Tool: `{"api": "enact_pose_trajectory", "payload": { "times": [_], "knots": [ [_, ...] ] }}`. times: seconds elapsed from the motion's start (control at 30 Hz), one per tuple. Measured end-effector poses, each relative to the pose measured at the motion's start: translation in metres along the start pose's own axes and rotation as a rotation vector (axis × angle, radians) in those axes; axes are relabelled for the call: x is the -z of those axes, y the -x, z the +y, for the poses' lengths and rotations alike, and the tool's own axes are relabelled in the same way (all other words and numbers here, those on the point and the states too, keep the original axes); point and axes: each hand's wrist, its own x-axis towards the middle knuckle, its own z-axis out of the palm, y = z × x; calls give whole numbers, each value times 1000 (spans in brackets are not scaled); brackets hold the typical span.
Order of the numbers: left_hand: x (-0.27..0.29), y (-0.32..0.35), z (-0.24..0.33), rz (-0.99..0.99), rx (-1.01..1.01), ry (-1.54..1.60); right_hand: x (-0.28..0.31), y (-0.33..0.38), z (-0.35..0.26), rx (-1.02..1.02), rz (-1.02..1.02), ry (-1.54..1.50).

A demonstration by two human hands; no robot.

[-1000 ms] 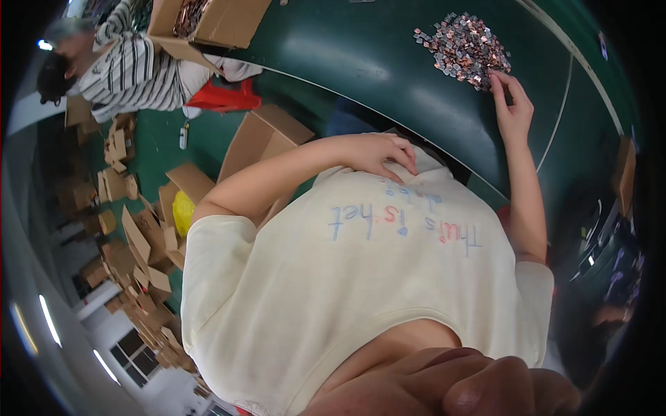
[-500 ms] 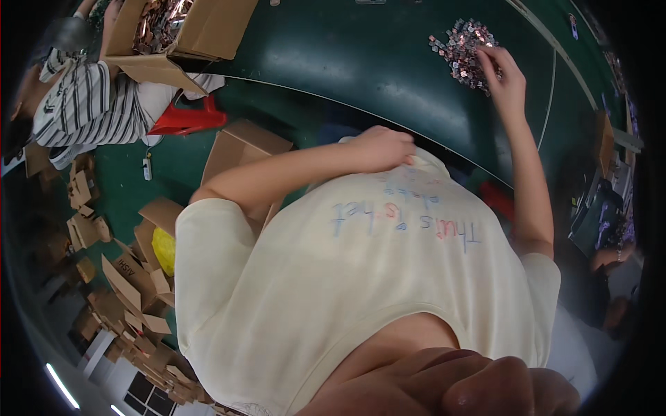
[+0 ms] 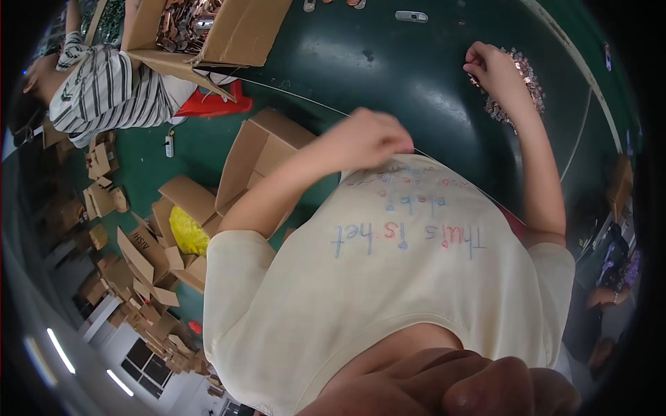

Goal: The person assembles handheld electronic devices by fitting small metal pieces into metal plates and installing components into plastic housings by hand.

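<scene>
My right hand (image 3: 498, 75) is over the dark green table (image 3: 333, 69), its thumb and fingers drawn together in a pinch at the left edge of a pile of small shiny metal pieces (image 3: 531, 80). Whatever is between those fingertips is too small to make out. Part of the pile lies hidden under this hand and wrist. My left hand (image 3: 374, 139) is by the table's near edge, in front of my cream T-shirt (image 3: 374, 291). Motion smears its curled fingers, and I cannot see whether they hold anything.
At the far left an open cardboard box (image 3: 243, 31) holds many copper-coloured metal parts (image 3: 186, 28). A small grey object (image 3: 411, 16) lies at the table's back. Opened cartons (image 3: 257, 156) and a yellow bag (image 3: 187, 230) are on the left. A person in a striped shirt (image 3: 104, 90) sits beyond.
My left hand has lifted off my shirt front. My right hand has gone from the pile's middle to its left side, fingers pinched. The whole view has shifted somewhat.
</scene>
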Motion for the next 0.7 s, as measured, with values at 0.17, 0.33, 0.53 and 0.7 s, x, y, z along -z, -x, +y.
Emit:
{"api": "enact_pose_trajectory", "payload": {
  "times": [0.17,0.33,0.53,0.7],
  "knots": [
    [-62,13,-36,-437,213,712,3,7,-11,113,182,-32],
    [-82,-19,-30,-794,417,560,6,23,-16,57,356,-299],
    [-44,3,-26,-450,417,181,19,62,-4,-136,156,-950],
    [41,-10,6,229,350,581,41,77,-21,-33,166,-1174]
  ]
}}
